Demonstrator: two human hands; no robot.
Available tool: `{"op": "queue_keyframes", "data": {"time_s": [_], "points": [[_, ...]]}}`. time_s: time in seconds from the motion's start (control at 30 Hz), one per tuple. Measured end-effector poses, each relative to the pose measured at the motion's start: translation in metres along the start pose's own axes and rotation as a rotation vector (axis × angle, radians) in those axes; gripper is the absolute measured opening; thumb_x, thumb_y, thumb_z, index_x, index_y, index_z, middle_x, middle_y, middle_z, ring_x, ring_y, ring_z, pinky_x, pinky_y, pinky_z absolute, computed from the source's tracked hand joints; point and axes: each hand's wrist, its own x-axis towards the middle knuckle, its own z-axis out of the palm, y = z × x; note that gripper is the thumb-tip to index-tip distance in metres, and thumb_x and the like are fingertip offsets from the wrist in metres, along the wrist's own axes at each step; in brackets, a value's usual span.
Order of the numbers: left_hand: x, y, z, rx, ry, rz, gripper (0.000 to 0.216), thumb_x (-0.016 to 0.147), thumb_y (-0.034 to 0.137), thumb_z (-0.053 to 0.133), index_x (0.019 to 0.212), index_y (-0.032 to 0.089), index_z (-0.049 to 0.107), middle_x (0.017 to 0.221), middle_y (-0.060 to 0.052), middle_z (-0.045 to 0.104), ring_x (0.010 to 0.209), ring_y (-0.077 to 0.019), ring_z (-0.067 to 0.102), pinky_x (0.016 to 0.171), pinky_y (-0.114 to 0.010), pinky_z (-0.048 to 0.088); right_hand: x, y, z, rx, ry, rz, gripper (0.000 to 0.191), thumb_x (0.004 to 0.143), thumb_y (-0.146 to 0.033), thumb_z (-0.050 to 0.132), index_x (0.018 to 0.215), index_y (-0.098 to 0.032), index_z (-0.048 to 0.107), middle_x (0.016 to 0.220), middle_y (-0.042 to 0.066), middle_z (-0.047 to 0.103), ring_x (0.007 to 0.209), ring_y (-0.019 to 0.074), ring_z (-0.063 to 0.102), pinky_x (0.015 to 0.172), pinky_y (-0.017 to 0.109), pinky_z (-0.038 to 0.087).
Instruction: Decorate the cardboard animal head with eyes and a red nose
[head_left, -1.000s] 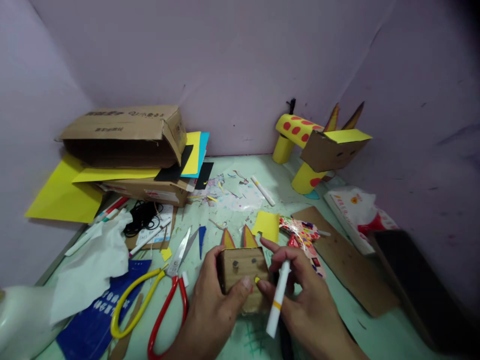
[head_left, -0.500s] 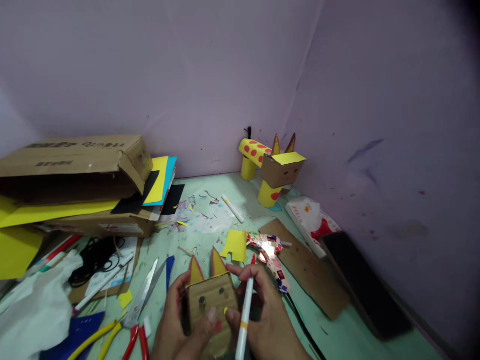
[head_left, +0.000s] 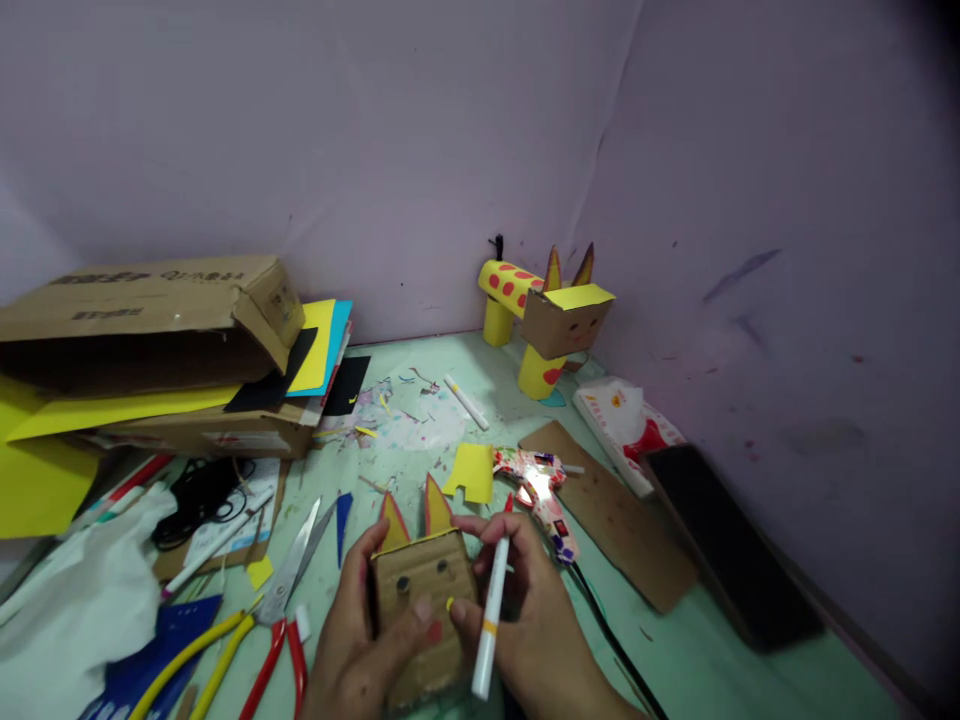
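A small cardboard box head (head_left: 424, 655) with drawn black eyes and a red patch sits low in the middle of the head view. Two yellow ears (head_left: 437, 507) edged in red rise from its top. My left hand (head_left: 367, 635) grips the box's left side, thumb across its front. At the box's right side is my right hand (head_left: 525, 610), closed around a white marker (head_left: 491, 620) with an orange band and a red end. A tiny yellow bit (head_left: 450, 604) shows at the right thumb's tip; whether it is pinched I cannot tell.
A finished-looking yellow spotted cardboard animal (head_left: 566, 325) stands at the back. Right of my hands lie a patterned glue gun (head_left: 536, 490), a cardboard strip (head_left: 622, 530) and a phone (head_left: 731, 545). Scissors (head_left: 281, 600), yellow-handled pliers (head_left: 195, 655) and a big box (head_left: 150, 300) are left.
The surroundings sit slightly higher in view, as the camera has tilted a little. Both hands keep their hold on the box and marker, with hardly any movement.
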Motion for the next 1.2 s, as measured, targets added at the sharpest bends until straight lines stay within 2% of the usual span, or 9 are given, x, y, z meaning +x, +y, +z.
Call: {"op": "queue_keyframes", "data": {"time_s": [0.2,0.33,0.43,0.5,0.63,0.93,1.2], "points": [[-0.004,0.010,0.000,-0.055,-0.062,-0.015,0.083,0.060,0.033,0.077,0.132,0.017,0.040,0.103,-0.009,0.069,0.092,-0.0286,0.068,0.075,-0.035,0.054,-0.001,-0.004,-0.006,-0.145,-0.016,0.020,0.043,0.057,-0.008,0.073,0.085,-0.027,0.045,0.115,0.004,0.067,0.088,0.0198,0.065,0.077,0.032,0.051],[-0.005,0.011,0.001,0.017,-0.071,-0.007,0.085,0.059,0.033,0.078,0.133,0.016,0.039,0.096,-0.008,0.070,0.084,-0.0270,0.068,0.071,-0.034,0.055,-0.001,0.000,-0.010,-0.175,-0.026,-0.017,0.042,0.060,-0.012,0.076,0.088,-0.027,0.047,0.112,0.003,0.067,0.080,0.0180,0.063,0.075,0.032,0.050],[-0.005,0.011,0.002,0.038,-0.098,0.022,0.088,0.059,0.033,0.079,0.133,0.016,0.036,0.102,-0.010,0.070,0.089,-0.0282,0.069,0.073,-0.034,0.056,0.000,0.003,-0.012,-0.170,-0.038,-0.034,0.043,0.061,-0.012,0.077,0.088,-0.028,0.047,0.112,0.003,0.067,0.083,0.0191,0.062,0.076,0.032,0.050],[-0.005,0.011,0.002,0.056,-0.101,0.049,0.089,0.058,0.033,0.079,0.134,0.016,0.035,0.107,-0.011,0.069,0.092,-0.0289,0.069,0.076,-0.035,0.055,0.001,0.003,-0.013,-0.168,-0.051,-0.025,0.044,0.061,-0.013,0.078,0.088,-0.028,0.047,0.111,0.003,0.067,0.086,0.0203,0.062,0.073,0.031,0.050],[-0.005,0.012,0.003,0.137,-0.067,0.049,0.086,0.058,0.034,0.078,0.132,0.016,0.039,0.101,-0.009,0.069,0.089,-0.0290,0.069,0.074,-0.035,0.055,0.002,0.003,-0.014,-0.162,-0.076,-0.004,0.046,0.063,-0.011,0.077,0.090,-0.029,0.045,0.113,0.002,0.065,0.089,0.0201,0.062,0.070,0.029,0.049],[-0.004,0.006,0.003,0.149,-0.060,0.090,0.081,0.060,0.032,0.078,0.129,0.016,0.039,0.103,-0.010,0.067,0.088,-0.0264,0.069,0.074,-0.036,0.056,0.001,0.003,-0.014,-0.123,-0.095,0.044,0.049,0.062,-0.006,0.076,0.089,-0.029,0.043,0.112,-0.002,0.064,0.073,0.0136,0.056,0.067,0.026,0.048],[-0.005,0.008,0.003,0.204,-0.040,0.091,0.078,0.060,0.032,0.076,0.127,0.016,0.040,0.101,-0.008,0.067,0.084,-0.0245,0.068,0.071,-0.032,0.055,0.002,0.004,-0.014,-0.073,-0.104,0.059,0.049,0.062,-0.003,0.075,0.089,-0.030,0.044,0.113,-0.003,0.064,0.076,0.0137,0.060,0.065,0.024,0.048]]}}
